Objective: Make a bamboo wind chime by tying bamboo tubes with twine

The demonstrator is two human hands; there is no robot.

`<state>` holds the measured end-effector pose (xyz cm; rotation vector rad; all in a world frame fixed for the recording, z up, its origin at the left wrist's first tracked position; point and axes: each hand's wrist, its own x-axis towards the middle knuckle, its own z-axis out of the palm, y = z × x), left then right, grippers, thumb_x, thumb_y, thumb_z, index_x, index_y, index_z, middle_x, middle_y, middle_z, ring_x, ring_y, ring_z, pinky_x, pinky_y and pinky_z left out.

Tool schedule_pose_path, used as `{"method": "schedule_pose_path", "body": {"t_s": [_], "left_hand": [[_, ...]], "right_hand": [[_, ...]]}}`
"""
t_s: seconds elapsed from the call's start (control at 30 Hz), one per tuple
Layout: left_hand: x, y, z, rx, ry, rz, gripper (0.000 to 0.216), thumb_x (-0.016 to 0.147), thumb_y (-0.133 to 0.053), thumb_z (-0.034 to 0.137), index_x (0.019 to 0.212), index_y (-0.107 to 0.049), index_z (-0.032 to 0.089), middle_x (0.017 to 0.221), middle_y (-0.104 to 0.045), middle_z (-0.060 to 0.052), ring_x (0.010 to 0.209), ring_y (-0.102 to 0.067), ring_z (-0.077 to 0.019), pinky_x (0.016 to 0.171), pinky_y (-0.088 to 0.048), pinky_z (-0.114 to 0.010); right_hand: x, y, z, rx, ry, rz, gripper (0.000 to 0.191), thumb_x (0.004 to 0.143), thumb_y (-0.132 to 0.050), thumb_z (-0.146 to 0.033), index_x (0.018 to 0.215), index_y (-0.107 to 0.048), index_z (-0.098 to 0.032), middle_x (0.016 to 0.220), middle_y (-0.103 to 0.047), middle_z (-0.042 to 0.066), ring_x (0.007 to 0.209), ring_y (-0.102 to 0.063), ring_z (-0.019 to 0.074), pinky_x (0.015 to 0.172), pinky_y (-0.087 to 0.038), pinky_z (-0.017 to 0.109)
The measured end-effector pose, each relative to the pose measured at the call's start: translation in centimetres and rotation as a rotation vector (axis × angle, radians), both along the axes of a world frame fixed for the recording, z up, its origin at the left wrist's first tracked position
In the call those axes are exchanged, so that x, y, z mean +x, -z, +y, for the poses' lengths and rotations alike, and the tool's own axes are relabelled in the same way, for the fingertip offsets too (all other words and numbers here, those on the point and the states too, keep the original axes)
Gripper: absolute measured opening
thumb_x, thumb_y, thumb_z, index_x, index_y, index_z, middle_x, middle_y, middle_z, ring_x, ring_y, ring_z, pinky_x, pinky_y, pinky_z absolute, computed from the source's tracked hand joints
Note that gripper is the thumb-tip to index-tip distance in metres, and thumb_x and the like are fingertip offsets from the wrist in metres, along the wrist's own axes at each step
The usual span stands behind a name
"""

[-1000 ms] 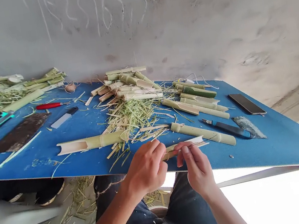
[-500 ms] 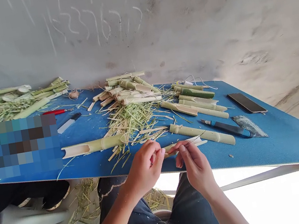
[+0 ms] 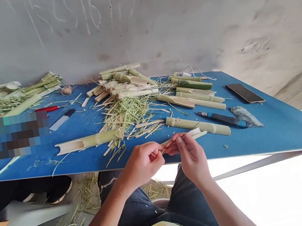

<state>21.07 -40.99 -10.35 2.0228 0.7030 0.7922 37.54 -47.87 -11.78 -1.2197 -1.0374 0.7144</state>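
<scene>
Blue tabletop (image 3: 272, 127) littered with green bamboo; at its near edge the left hand (image 3: 143, 164) and right hand (image 3: 192, 156) meet, the fingertips of both pinched shut on a short split bamboo piece (image 3: 196, 133), held just above that edge; close behind it lies a bamboo stick (image 3: 199, 125), with a dark-handled knife (image 3: 223, 119) just to its right; a heap of shavings (image 3: 128, 113) and a hollow bamboo tube (image 3: 86, 142) lie to the left; a black phone (image 3: 244, 93) rests far right; cut bamboo lengths (image 3: 127, 84) are piled near the grey wall (image 3: 211, 22).
</scene>
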Motion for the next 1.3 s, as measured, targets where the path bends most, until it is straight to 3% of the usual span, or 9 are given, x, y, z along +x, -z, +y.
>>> {"method": "schedule_pose_path", "body": {"t_s": [0.23, 0.4, 0.53, 0.6, 0.67, 0.73, 0.8, 0.97, 1.3], "left_hand": [[-0.1, -0.3, 0.2, -0.213, -0.013, 0.028, 0.026, 0.096, -0.064, 0.041, 0.081, -0.055, 0.021, 0.068, -0.057, 0.004, 0.057, -0.055, -0.0113, 0.054, -0.043, -0.021], [0.0, -2.4, 0.4, -0.347, 0.026, 0.041, 0.042, 0.104, -0.044, 0.061, 0.103, -0.060, 0.023, 0.085, -0.071, 0.000, 0.054, -0.062, -0.0129, 0.049, -0.045, -0.024], [0.6, -4.1, -0.5, -0.102, -0.096, 0.096, 0.037, 0.103, -0.050, 0.055, 0.113, -0.062, 0.022, 0.110, -0.074, -0.005, 0.058, -0.065, -0.0125, 0.058, -0.051, -0.028], [1.0, -4.6, -1.3, 0.197, -0.257, 0.076, 0.027, 0.102, -0.055, 0.043, 0.116, -0.061, 0.020, 0.119, -0.073, -0.009, 0.083, -0.073, -0.0195, 0.082, -0.058, -0.035], [1.6, -4.7, -2.2, 0.440, -0.366, 0.010, 0.022, 0.103, -0.054, 0.032, 0.120, -0.058, 0.019, 0.128, -0.069, -0.013, 0.119, -0.068, -0.0277, 0.108, -0.051, -0.044], [2.4, -4.2, -2.9, 0.439, -0.335, -0.042, 0.025, 0.106, -0.050, 0.029, 0.128, -0.054, 0.019, 0.137, -0.065, -0.016, 0.135, -0.059, -0.0289, 0.117, -0.045, -0.047], [3.4, -3.2, -3.2, 0.250, -0.237, -0.060, 0.029, 0.109, -0.046, 0.034, 0.134, -0.049, 0.020, 0.141, -0.063, -0.016, 0.134, -0.060, -0.0277, 0.113, -0.049, -0.046], [4.6, -0.3, -2.6, -0.114, -0.155, -0.171, 0.030, 0.111, -0.039, 0.041, 0.128, -0.054, 0.021, 0.129, -0.068, -0.014, 0.114, -0.069, -0.0252, 0.094, -0.058, -0.039], [3.0, 0.6, -1.5, 0.179, -0.125, -0.034, 0.023, 0.107, -0.054, 0.029, 0.092, -0.068, 0.020, 0.085, -0.073, -0.003, 0.084, -0.068, -0.0197, 0.078, -0.049, -0.031]], "right_hand": [[0.6, -0.3, 0.1, 0.059, -0.078, 0.000, 0.038, 0.102, -0.059, -0.063, 0.094, -0.064, -0.026, 0.085, -0.075, 0.004, 0.072, -0.071, 0.0209, 0.069, -0.063, 0.035], [0.7, -0.6, 0.1, 0.096, -0.056, -0.075, 0.038, 0.105, -0.056, -0.059, 0.091, -0.064, -0.025, 0.078, -0.072, 0.003, 0.068, -0.067, 0.0189, 0.065, -0.059, 0.033], [0.4, -0.5, 0.1, 0.134, -0.052, -0.125, 0.032, 0.109, -0.052, -0.048, 0.091, -0.064, -0.024, 0.078, -0.070, 0.002, 0.068, -0.066, 0.0167, 0.065, -0.057, 0.030], [0.3, -0.3, 0.1, 0.140, -0.047, -0.147, 0.030, 0.109, -0.051, -0.045, 0.091, -0.063, -0.024, 0.077, -0.069, 0.001, 0.066, -0.065, 0.0162, 0.064, -0.055, 0.029], [0.2, -0.2, 0.0, 0.134, -0.030, -0.192, 0.028, 0.109, -0.051, -0.043, 0.092, -0.063, -0.024, 0.076, -0.069, 0.001, 0.065, -0.065, 0.0160, 0.064, -0.055, 0.028], [0.2, 0.0, -0.1, 0.121, -0.002, -0.257, 0.029, 0.109, -0.049, -0.043, 0.093, -0.064, -0.024, 0.077, -0.070, 0.001, 0.067, -0.065, 0.0160, 0.063, -0.054, 0.028], [0.3, 0.1, -0.2, 0.115, 0.021, -0.315, 0.029, 0.110, -0.048, -0.042, 0.095, -0.065, -0.023, 0.079, -0.072, 0.001, 0.068, -0.066, 0.0157, 0.063, -0.053, 0.027], [0.4, 0.3, -0.3, 0.178, 0.027, -0.280, 0.025, 0.110, -0.050, -0.038, 0.097, -0.066, -0.023, 0.079, -0.072, 0.001, 0.066, -0.066, 0.0149, 0.063, -0.053, 0.026], [0.7, 0.2, -0.1, 0.208, 0.143, -0.040, 0.033, 0.106, -0.056, -0.053, 0.094, -0.065, -0.024, 0.085, -0.075, 0.004, 0.066, -0.065, 0.0163, 0.064, -0.055, 0.030]]}}
